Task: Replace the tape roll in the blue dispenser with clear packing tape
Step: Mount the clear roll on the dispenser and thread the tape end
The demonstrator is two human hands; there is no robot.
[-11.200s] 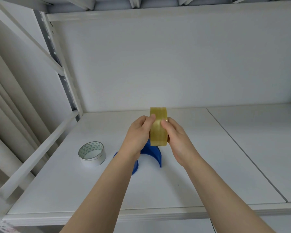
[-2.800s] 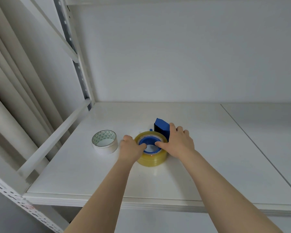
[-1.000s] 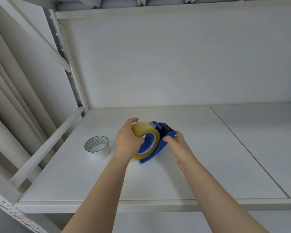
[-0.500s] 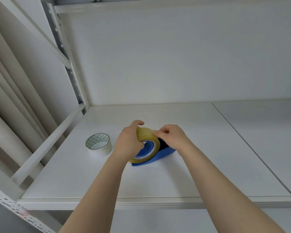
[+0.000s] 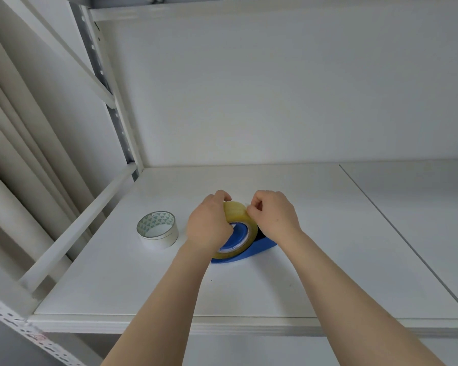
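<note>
The yellowish clear tape roll (image 5: 239, 213) sits on the hub of the blue dispenser (image 5: 259, 248), which stands on the white shelf (image 5: 302, 273). My left hand (image 5: 209, 228) wraps the roll's left side and steadies it. My right hand (image 5: 271, 216) has thumb and fingertips pinched at the roll's top right edge, on the tape's surface. Whether a loose end is lifted is too small to tell. The dispenser's front end is hidden behind my right hand.
A white tape roll (image 5: 158, 229) with a green triangle pattern inside lies flat to the left of my hands. A diagonal rail (image 5: 77, 228) and a perforated upright (image 5: 109, 107) bound the shelf's left side. A seam (image 5: 397, 233) divides the shelf at the right.
The dispenser with the roll has been set upright on the shelf. My right hand moved from the dispenser's front end up to the roll's top edge and pinched there.
</note>
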